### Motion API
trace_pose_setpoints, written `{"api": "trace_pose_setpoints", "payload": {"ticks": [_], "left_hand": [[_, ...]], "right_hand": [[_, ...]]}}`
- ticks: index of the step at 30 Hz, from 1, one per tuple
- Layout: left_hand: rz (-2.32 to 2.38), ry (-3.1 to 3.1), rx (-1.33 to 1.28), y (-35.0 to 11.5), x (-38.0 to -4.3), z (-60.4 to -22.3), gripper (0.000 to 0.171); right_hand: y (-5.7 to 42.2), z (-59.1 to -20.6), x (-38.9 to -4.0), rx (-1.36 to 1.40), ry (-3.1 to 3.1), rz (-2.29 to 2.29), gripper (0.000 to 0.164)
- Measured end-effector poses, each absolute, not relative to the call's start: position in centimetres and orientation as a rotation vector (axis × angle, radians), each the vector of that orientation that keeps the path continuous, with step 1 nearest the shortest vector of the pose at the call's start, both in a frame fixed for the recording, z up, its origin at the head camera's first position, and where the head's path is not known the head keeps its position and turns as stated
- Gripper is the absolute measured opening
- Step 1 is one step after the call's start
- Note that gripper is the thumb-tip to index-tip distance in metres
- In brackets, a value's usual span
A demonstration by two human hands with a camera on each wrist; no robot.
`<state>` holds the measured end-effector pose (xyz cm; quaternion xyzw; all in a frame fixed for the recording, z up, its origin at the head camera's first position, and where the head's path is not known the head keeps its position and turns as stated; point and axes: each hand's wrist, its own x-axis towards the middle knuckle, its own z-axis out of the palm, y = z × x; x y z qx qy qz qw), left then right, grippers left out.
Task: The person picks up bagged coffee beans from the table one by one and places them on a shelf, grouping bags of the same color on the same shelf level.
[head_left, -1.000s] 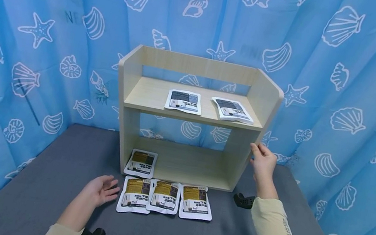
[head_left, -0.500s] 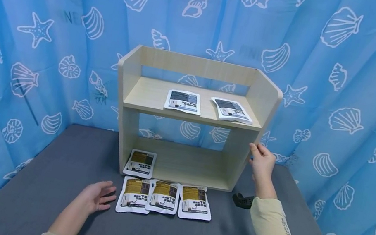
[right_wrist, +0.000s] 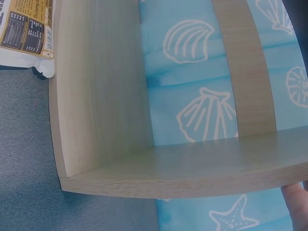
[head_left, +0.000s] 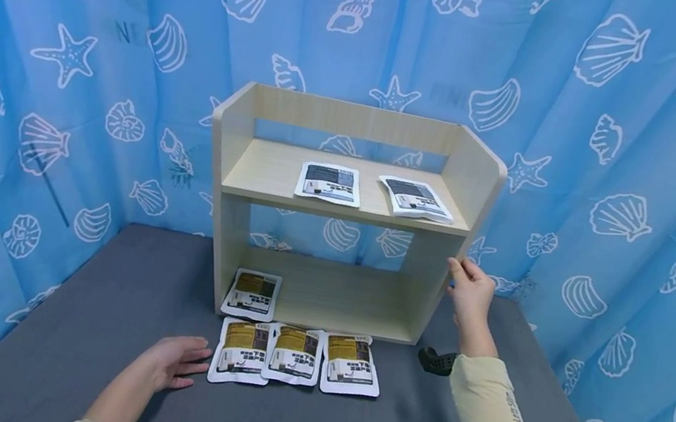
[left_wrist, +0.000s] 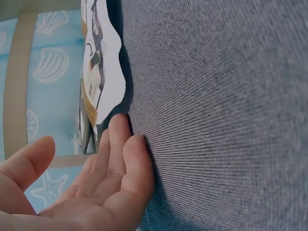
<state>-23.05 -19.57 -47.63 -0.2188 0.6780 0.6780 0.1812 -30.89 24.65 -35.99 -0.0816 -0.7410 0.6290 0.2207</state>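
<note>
In the head view, my left hand [head_left: 173, 363] lies low over the grey table with its fingers loosely extended, beside the leftmost flat pouch [head_left: 242, 354]. The left wrist view has the fingers near a pouch's white edge [left_wrist: 115, 72]; nothing is between fingers and thumb. Two similar pouches, a middle one [head_left: 294, 356] and a right one [head_left: 350, 365], lie alongside, the first two overlapping. My right hand [head_left: 472, 291] touches the outside of the wooden shelf's right side panel [right_wrist: 183, 186] near its front edge. Most of its fingers are hidden in the right wrist view.
The two-tier shelf [head_left: 347, 214] stands towards the back. Two dark-labelled pouches, one central [head_left: 329, 183] and one right [head_left: 416, 201], lie on its upper board. Another pouch [head_left: 252, 294] rests at the lower left. A blue shell-patterned curtain [head_left: 373, 13] hangs behind.
My left hand has dropped slightly towards the front of the table, and its fingers have turned a little. The right hand keeps its place at the shelf; the pouches have not moved.
</note>
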Motion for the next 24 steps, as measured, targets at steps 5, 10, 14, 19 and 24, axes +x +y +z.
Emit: {"api": "trace_pose_setpoints", "payload": {"ticks": [5, 10, 14, 19, 24], "left_hand": [[1.891, 1.924, -0.613, -20.0, -23.3, -48.1, 0.049], [1.893, 1.895, -0.608, -20.4, -23.5, -48.5, 0.046], [1.887, 1.926, -0.631, -20.2, -23.4, -48.3, 0.044], [1.825, 2.033, -0.638, -19.3, -23.1, -47.8, 0.034], [1.728, 2.160, -0.653, -18.4, -23.0, -47.6, 0.032]], "right_hand": [[24.5, -36.0, -30.9, -0.230, -2.055, 1.746, 0.049], [24.5, -36.1, -31.0, -0.234, -2.032, 1.762, 0.048], [24.6, -36.2, -31.1, -0.235, -2.036, 1.765, 0.048], [24.7, -36.2, -31.1, -0.228, -2.034, 1.767, 0.049], [24.7, -36.1, -31.1, -0.238, -2.031, 1.772, 0.049]]}}
